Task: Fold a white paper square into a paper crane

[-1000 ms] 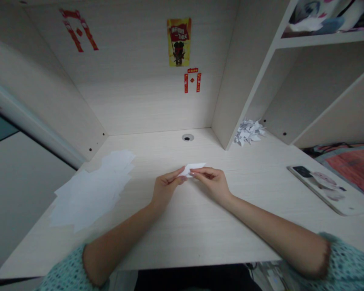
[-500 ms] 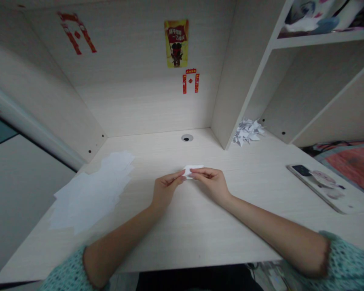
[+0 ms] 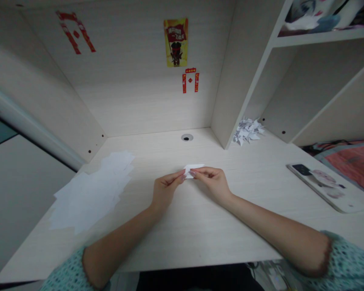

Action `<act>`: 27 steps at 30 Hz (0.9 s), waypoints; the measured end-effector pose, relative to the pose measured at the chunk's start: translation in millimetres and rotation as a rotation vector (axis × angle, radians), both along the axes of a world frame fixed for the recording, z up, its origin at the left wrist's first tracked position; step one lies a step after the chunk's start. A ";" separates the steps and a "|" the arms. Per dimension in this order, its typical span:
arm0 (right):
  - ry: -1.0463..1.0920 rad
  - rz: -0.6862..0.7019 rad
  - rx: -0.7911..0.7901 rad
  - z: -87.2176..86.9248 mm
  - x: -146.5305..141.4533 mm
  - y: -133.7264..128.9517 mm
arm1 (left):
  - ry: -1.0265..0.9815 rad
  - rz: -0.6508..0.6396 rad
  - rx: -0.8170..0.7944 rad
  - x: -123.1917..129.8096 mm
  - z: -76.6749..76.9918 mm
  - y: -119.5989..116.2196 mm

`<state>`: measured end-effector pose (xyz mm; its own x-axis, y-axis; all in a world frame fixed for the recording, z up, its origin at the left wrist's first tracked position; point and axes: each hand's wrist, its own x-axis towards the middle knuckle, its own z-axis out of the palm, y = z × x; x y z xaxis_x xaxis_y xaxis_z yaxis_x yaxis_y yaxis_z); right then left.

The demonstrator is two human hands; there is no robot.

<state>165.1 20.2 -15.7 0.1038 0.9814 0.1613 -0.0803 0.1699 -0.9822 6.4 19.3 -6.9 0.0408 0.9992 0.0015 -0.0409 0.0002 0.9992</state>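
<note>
A small folded piece of white paper [image 3: 191,171] is held just above the middle of the desk, between both hands. My left hand [image 3: 167,188] pinches its left end between thumb and fingers. On the other side, my right hand [image 3: 214,182] has thumb and fingertips closed on the paper's right part, hiding some of it. Loose white sheets [image 3: 92,194] lie spread in an overlapping pile on the left of the desk. A heap of small folded white pieces [image 3: 248,131] sits at the back right, behind the edge of the upright panel.
On the right of the desk [image 3: 182,246] lies a phone [image 3: 324,188] in a decorated case. An upright panel [image 3: 235,81] stands at the back. Beyond the phone is a red and grey cloth [image 3: 354,161]. A round cable hole [image 3: 187,138] is near the back wall.
</note>
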 end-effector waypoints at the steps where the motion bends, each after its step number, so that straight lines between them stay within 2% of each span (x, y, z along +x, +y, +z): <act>1: 0.000 0.000 -0.002 0.4 -0.1 -0.1 | -0.004 -0.004 -0.001 0.0 -0.4 0.0; 20: 0.078 0.030 -0.045 2.0 -1.7 -0.5 | -0.108 -0.027 -0.050 1.2 -4.4 1.3; 27: 0.099 0.050 -0.036 -0.9 -0.9 0.9 | -0.073 -0.033 -0.013 0.8 -3.4 1.4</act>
<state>164.1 21.0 -16.7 0.0677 0.9908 0.1169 -0.1844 0.1275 -0.9745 7.2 20.7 -10.3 0.0740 0.9972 -0.0068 -0.1136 0.0152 0.9934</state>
